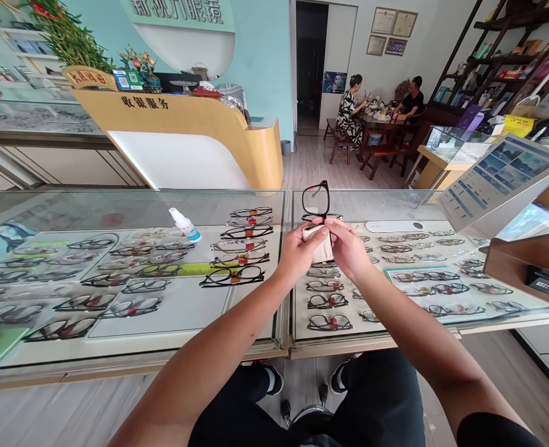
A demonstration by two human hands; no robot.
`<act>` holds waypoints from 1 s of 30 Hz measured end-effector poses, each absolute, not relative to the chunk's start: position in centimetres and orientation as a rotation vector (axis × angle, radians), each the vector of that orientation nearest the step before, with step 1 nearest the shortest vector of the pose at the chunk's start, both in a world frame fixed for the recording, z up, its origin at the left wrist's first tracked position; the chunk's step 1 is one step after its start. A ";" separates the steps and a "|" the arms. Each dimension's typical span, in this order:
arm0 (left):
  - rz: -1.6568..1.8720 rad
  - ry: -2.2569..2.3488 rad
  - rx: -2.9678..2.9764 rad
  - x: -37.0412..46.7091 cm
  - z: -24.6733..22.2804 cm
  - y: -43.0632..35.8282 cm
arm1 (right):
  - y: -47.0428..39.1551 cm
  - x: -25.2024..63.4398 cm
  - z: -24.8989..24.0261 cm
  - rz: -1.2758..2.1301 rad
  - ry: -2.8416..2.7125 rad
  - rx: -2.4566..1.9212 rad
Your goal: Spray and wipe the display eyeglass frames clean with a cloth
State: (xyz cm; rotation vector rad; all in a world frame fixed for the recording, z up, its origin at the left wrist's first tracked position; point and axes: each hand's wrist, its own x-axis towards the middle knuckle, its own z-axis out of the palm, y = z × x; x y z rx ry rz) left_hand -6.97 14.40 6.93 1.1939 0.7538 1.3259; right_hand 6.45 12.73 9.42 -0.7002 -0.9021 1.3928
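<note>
A pair of black-framed eyeglasses point(329, 197) is held on end above the glass counter, one lens up and clear of my fingers. The lower part is hidden by my hands and a pale cloth point(322, 250). My left hand point(301, 249) is closed, its thumb pressing the cloth against the lower part of the eyeglasses. From the other side, my right hand point(351, 249) is closed around the lower part of the eyeglasses, touching the cloth. A white spray bottle point(186, 225) with a blue label stands on the counter to the left.
The glass display counter point(256, 332) holds several rows of spectacle frames point(329, 322) under its top. At right are a tilted display board point(502, 180) and a brown wooden box point(530, 271). Beyond stands a cashier desk point(265, 152). Two people point(350, 115) sit at a far table.
</note>
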 end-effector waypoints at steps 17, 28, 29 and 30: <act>1.039 0.494 0.976 -8.4 6.4 16.3 | 14.4 8.5 9.2 1.206 -0.916 -0.752; 1.197 0.500 0.896 -10.7 8.5 18.4 | 14.3 9.7 9.8 1.108 -1.189 -0.844; 1.194 0.482 0.907 -10.7 8.6 18.4 | 14.3 9.6 9.7 1.108 -1.228 -0.859; 1.190 0.466 0.914 -10.7 8.7 18.3 | 14.3 9.6 9.7 1.105 -1.260 -0.873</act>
